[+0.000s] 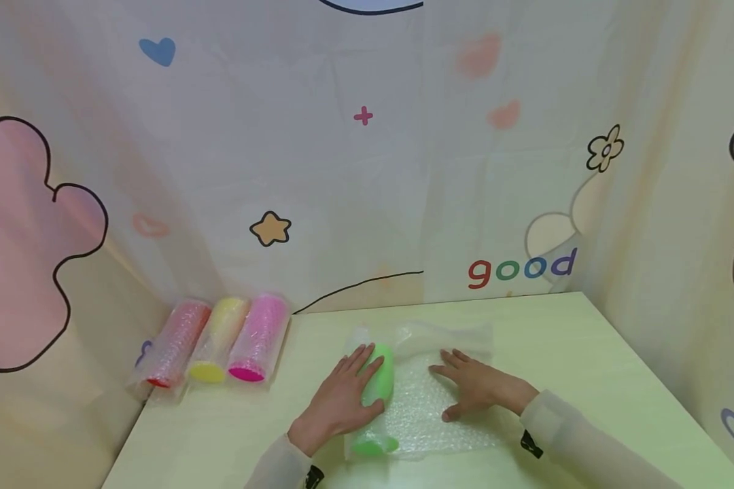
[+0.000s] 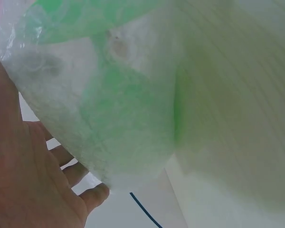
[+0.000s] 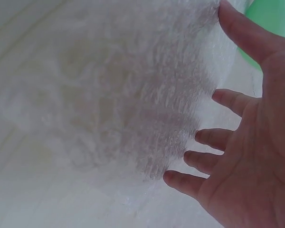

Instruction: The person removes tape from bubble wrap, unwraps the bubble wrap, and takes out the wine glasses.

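Observation:
A sheet of clear bubble wrap [image 1: 428,414] lies on the pale table, its left part folded over a green rounded, cylinder-like object [image 1: 380,380]. My left hand [image 1: 345,394] rests on that covered part with its fingers spread. Seen from the left wrist, the green object [image 2: 128,99] shows through the film, and the left fingers [image 2: 76,173] extend along its edge. To the right, my right hand [image 1: 474,384] touches the flat bubble wrap with fingers apart. In the right wrist view, the fingertips [image 3: 173,178] meet the wrap's [image 3: 109,95] surface, and nothing is gripped.
At the table's back left lie three cylinders in bubble wrap: a red one [image 1: 180,339], a yellow one [image 1: 220,339] and a bright pink one [image 1: 259,336]. A printed curtain [image 1: 342,170] hangs behind the table [image 1: 556,360] and along both sides.

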`<state>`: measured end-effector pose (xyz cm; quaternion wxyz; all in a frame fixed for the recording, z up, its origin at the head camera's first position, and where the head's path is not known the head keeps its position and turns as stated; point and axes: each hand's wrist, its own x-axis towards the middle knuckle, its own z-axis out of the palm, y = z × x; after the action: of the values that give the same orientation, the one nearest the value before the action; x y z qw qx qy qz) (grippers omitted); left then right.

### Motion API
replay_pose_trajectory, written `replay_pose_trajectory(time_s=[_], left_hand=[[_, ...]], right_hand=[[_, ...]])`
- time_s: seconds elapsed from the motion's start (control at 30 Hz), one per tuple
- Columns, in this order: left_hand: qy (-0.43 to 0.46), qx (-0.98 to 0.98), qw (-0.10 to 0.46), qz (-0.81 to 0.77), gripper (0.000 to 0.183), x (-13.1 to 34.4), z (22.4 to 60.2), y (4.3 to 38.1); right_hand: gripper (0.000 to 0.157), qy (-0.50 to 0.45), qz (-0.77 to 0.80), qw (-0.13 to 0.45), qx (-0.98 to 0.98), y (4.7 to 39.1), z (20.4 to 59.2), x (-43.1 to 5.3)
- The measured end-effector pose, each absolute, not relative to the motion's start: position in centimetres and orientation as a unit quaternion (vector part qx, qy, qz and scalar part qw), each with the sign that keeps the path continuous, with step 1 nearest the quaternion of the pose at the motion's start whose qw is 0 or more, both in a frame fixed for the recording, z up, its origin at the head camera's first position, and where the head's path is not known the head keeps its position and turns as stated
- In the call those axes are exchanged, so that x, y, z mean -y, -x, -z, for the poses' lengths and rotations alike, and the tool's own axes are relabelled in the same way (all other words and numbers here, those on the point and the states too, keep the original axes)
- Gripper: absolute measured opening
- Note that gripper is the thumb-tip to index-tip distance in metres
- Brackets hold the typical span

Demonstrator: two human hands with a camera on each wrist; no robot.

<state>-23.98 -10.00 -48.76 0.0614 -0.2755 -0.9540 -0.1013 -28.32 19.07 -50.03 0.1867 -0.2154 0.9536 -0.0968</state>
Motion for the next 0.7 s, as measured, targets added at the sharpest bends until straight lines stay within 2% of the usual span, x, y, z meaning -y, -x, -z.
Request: replay_pose_trajectory(time_s=[0.7], left_hand=[[0.25, 0.957, 0.047, 0.14, 0.072, 12.5, 49.6, 24.0]], right_hand=[[0.092, 0.212, 0.103, 0.194, -0.952, 28.7, 49.6, -21.7]])
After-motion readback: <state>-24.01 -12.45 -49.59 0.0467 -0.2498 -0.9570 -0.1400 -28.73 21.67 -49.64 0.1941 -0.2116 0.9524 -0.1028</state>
